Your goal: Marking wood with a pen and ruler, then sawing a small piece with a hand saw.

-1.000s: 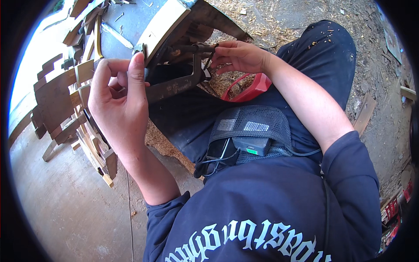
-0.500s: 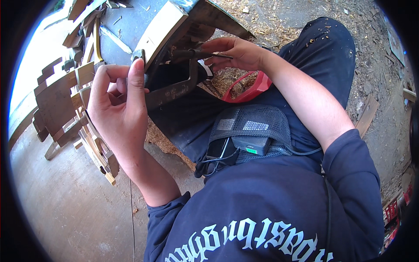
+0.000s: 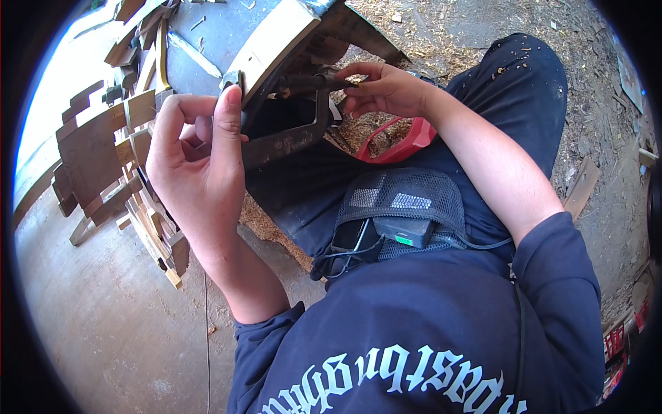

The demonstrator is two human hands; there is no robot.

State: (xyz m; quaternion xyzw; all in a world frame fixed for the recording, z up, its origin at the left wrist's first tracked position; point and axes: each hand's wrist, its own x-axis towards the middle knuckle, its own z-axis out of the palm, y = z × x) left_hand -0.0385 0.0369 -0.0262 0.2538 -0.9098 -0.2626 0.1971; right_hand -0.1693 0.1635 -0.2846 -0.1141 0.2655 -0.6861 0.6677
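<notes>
A dark metal C-clamp [image 3: 286, 143] is set across the end of a curved, pale-edged wooden piece [image 3: 272, 52] in front of me. My left hand [image 3: 200, 152] is closed on the clamp's left end, its thumb pressing up beside the jaw at the wood's edge. Fingers bent, my right hand [image 3: 389, 91] grips the handle end of the clamp's dark screw [image 3: 303, 83]. The underside of the wood lies in shadow, so I cannot tell how firmly the screw's tip touches it.
A stack of curved wooden pieces [image 3: 89, 155] stands at the left on the concrete floor [image 3: 89, 297]. Near my legs lies a red, handle-shaped object [image 3: 403, 145]. Sawdust [image 3: 441, 34] covers the ground at the far side. A black mesh pouch [image 3: 407, 186] rests on my lap.
The wood, the clamp and both hands sit slightly farther right in view. My right fingers have shifted on the screw's handle, and the handle bar shows at a different angle.
</notes>
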